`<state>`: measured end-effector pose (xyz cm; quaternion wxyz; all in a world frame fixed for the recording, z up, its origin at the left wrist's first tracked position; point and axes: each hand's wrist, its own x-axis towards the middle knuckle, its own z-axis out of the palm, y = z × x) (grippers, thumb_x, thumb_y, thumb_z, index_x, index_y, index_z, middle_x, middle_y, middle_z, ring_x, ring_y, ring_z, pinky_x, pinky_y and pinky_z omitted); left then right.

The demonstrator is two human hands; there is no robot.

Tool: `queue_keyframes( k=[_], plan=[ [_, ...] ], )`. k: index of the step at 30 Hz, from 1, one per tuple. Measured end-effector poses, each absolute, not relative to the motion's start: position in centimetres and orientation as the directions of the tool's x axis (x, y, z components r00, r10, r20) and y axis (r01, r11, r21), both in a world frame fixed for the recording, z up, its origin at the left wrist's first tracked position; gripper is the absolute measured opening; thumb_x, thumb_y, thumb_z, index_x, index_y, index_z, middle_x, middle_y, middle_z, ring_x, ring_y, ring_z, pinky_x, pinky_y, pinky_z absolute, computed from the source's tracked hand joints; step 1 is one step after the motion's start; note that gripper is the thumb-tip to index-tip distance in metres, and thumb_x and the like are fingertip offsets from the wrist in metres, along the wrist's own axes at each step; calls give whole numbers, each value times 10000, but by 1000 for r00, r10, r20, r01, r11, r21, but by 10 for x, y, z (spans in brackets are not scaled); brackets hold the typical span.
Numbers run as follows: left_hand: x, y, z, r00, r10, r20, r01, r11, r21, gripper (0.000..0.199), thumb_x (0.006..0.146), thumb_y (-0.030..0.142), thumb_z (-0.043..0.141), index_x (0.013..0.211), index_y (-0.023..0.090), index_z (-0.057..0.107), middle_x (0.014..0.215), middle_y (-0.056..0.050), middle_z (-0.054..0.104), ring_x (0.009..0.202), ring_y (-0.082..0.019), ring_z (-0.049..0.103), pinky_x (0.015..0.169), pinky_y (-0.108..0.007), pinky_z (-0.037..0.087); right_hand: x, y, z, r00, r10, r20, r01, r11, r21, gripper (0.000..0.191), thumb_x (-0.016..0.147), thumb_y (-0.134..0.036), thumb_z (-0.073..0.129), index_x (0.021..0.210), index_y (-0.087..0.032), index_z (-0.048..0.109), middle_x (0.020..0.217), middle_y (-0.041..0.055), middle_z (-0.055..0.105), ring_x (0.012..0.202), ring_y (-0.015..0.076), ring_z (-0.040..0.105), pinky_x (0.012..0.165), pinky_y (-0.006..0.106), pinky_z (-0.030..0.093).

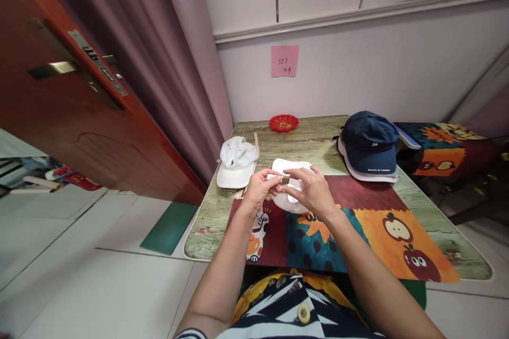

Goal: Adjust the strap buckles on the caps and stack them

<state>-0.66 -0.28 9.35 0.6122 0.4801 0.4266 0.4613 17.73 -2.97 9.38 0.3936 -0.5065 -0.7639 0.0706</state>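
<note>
Above the patterned mat, my two hands meet over a white cap [292, 165], which they partly cover. My left hand [260, 186] is closed in a pinch on the pale strap at the cap's near middle. From the other side, my right hand [312, 188] pinches the small brass-coloured buckle [285, 180] between thumb and fingers. How the strap runs through the buckle is too small to tell. Another white cap [237, 161] with a small dark emblem sits at the left, its strap end sticking up. At the right, a navy cap [369, 137] rests on top of a pale cap.
A red scalloped dish [283, 123] stands at the back of the wood-pattern table [207, 233]. The colourful mat [397, 243] reaches past the front edge. A pink note [284, 61] is on the wall. An open door [119, 137] stands at the left, beside a curtain [191, 37].
</note>
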Motion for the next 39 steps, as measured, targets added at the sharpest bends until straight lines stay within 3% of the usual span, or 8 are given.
queue_keyframes(
  k=[10, 16, 19, 22, 26, 28, 31, 39],
  plan=[
    [-7, -2, 100, 147, 989, -37, -75, 49, 996, 313, 657, 386, 833, 803, 153, 684, 556, 22, 603, 482, -82, 508, 457, -188, 302, 175, -27, 85, -155, 797, 584, 742, 484, -464, 171, 934, -396, 667, 1019, -267, 741, 984, 51, 788, 935, 234, 718, 1155, 514, 264],
    [-7, -1, 100, 158, 987, -17, 41, 11, 999, 196, 727, 320, 730, 792, 168, 625, 550, 37, 566, 457, -76, 447, 460, -190, 305, 174, -26, 81, -149, 769, 621, 710, 521, -475, 147, 920, -350, 679, 1012, -248, 731, 1009, 45, 796, 915, 227, 738, 1173, 531, 252],
    [-9, -1, 109, 144, 987, 76, 103, -92, 990, 246, 736, 313, 748, 918, 170, 665, 671, 18, 622, 518, -81, 499, 491, -185, 349, 173, -24, 80, -140, 785, 603, 695, 512, -505, 165, 917, -365, 679, 1022, -249, 731, 1007, 45, 797, 931, 234, 740, 1170, 544, 262],
    [-11, 4, 126, 304, 941, 147, 171, -206, 963, 387, 691, 300, 813, 1052, 195, 722, 914, -47, 719, 652, -116, 594, 546, -192, 423, 177, -26, 86, -161, 822, 547, 632, 511, -582, 288, 905, -361, 675, 1174, -260, 690, 1073, 57, 789, 1008, 248, 729, 1165, 558, 278],
    [-16, 17, 142, 588, 806, -63, 283, -132, 950, 305, 741, 377, 785, 984, 193, 782, 932, -71, 739, 634, -139, 610, 504, -212, 432, 198, -32, 97, -211, 883, 420, 484, 467, -740, 508, 879, -393, 674, 1363, -265, 584, 1158, 76, 766, 1092, 260, 700, 1054, 494, 438],
    [-18, 23, 144, 600, 790, -121, 321, -100, 942, 309, 747, 415, 784, 954, 185, 791, 806, -52, 717, 572, -128, 580, 482, -215, 419, 213, -36, 100, -191, 917, 350, 459, 399, -794, 426, 905, -433, 626, 1293, -258, 646, 1138, 82, 770, 1067, 262, 705, 949, 431, 508],
    [-20, 27, 141, 624, 769, -140, 310, -79, 947, 307, 741, 422, 797, 926, 177, 792, 660, -22, 657, 503, -109, 520, 458, -211, 394, 231, -39, 100, -181, 944, 275, 497, 329, -803, 346, 943, -489, 541, 1060, -248, 760, 1039, 61, 789, 950, 256, 719, 951, 437, 500],
    [-20, 22, 139, 639, 762, -106, 209, -39, 977, 305, 702, 433, 824, 814, 155, 767, 660, -21, 647, 511, -88, 476, 452, -191, 337, 236, -36, 91, -194, 952, 237, 547, 305, -779, 373, 894, -535, 565, 810, -224, 752, 841, 26, 759, 776, 217, 632, 849, 399, 489]
  ],
)
